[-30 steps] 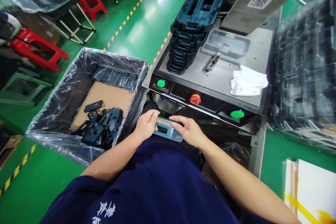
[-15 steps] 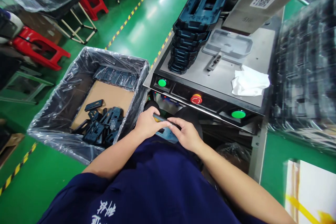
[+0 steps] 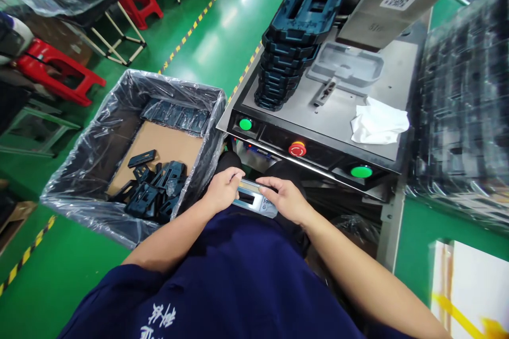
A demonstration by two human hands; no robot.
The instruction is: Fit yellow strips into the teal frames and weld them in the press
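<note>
Over my lap, a blue-grey plastic casing [image 3: 256,205] with a dark rectangular window lies between my two hands. My left hand [image 3: 225,189] is closed on its left end, thumb and fingers at the upper edge. On the right end, my right hand [image 3: 284,198] grips it with the thumb and fingertips near a yellowish strip along the top. The undersides of both grips are hidden. To the left stands a box [image 3: 79,151] lined with clear plastic, and loose dark casings [image 3: 157,190] are heaped in it.
Ahead is a machine bench [image 3: 392,82] with green buttons [image 3: 361,171] and a red stop button [image 3: 297,149]. It bears a stack of casings [image 3: 286,58], a clear fixture [image 3: 344,66] and a white cloth [image 3: 379,121]. Wrapped trays [image 3: 465,100] are piled at right.
The casing has tilted so that its windowed face shows more. My left thumb has drawn back from its middle, and my hands are farther apart.
</note>
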